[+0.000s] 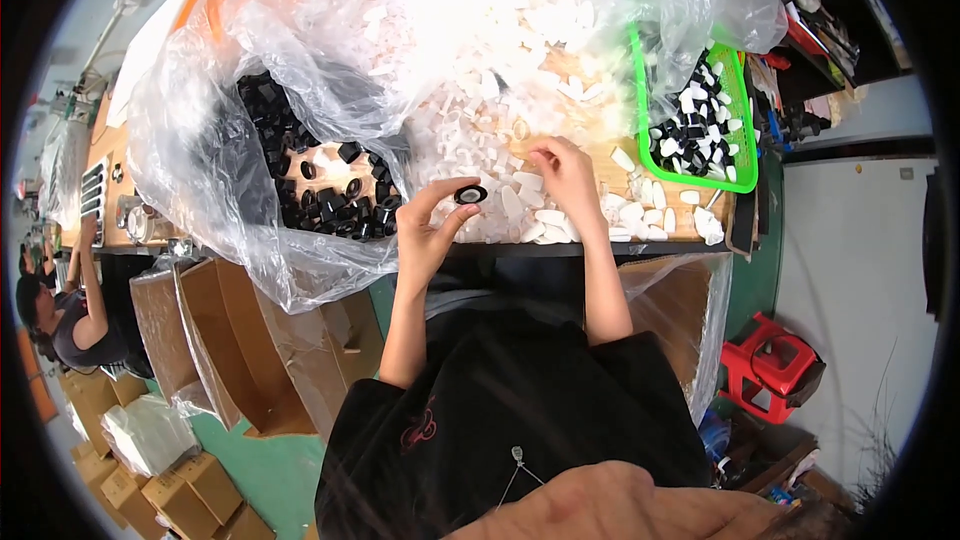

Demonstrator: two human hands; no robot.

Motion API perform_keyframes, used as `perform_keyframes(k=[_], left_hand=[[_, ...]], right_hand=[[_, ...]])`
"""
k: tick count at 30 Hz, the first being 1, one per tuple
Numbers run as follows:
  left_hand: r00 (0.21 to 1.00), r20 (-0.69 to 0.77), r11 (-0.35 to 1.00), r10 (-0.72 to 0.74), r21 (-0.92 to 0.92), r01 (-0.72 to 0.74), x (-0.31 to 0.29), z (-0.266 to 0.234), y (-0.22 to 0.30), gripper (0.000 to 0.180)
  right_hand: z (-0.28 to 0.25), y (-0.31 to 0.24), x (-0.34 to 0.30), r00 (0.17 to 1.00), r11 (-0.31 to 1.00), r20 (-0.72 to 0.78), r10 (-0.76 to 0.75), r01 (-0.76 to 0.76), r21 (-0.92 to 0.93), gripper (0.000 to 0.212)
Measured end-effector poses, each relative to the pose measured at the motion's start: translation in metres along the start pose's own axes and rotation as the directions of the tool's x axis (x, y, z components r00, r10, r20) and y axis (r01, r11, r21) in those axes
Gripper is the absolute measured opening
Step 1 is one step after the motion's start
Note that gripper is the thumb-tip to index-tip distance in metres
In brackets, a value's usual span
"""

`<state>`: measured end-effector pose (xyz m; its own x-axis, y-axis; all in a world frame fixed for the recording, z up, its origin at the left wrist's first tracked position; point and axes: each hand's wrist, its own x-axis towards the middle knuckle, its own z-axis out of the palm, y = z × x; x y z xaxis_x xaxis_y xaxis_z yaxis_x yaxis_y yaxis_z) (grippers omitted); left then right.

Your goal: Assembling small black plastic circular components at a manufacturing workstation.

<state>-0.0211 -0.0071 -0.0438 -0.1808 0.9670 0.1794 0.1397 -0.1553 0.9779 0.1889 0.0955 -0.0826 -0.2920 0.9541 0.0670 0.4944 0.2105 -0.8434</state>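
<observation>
1. Left of the green basket (700,180), the wooden table (606,151) is strewn with white pieces (470,135).
2. Below the basket's level, a red stool (765,365) is seen.
3. Well left of the basket, a black ring (471,195) is pinched by the left hand (428,225).
4. Nearer the basket, the right hand (570,178) is curled; its grip cannot be told.

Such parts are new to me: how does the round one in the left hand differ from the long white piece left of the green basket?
The round part has a black rim; the white piece is plain and elongated. The round part is pinched in the left hand; the white piece lies on the table. Both are small.
</observation>
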Motion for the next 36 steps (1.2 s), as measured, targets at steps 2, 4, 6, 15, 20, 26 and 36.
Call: perform_keyframes(k=[2,4,6,15,20,26,36], left_hand=[[0.991,-0.012,0.987,0.132,0.094,-0.131,0.003,0.000,0.004,0.030],[0.989,-0.044,0.983,0.141,0.123,-0.135,0.003,0.001,0.009,0.032],[0.983,-0.039,0.974,0.182,0.143,-0.175,0.003,0.003,0.010,0.033],[0.964,-0.022,0.931,0.266,0.266,-0.251,0.008,0.008,0.016,0.033],[0.941,0.029,0.906,0.338,0.261,-0.333,0.013,0.016,0.021,0.032],[0.929,0.058,0.896,0.365,0.250,-0.368,0.012,0.021,0.025,0.033],[0.926,0.050,0.901,0.375,0.213,-0.377,0.010,0.024,0.031,0.034]], right_hand=[[0.012,0.000,0.005,0.997,0.995,0.012,-0.073,0.074,-0.066,0.013],[0.024,0.002,0.008,0.963,0.904,0.020,-0.270,0.260,-0.339,0.010],[0.027,0.001,0.008,0.960,0.891,0.011,-0.280,0.264,-0.369,0.010],[-0.007,-0.059,-0.018,0.926,0.945,-0.230,-0.300,0.322,0.064,0.013],[-0.013,-0.079,-0.029,0.716,0.744,-0.336,-0.612,0.666,0.064,0.038],[-0.008,-0.081,-0.034,0.689,0.722,-0.317,-0.652,0.692,0.019,0.028],[-0.011,-0.084,-0.043,0.749,0.779,-0.280,-0.600,0.626,0.005,0.022]])
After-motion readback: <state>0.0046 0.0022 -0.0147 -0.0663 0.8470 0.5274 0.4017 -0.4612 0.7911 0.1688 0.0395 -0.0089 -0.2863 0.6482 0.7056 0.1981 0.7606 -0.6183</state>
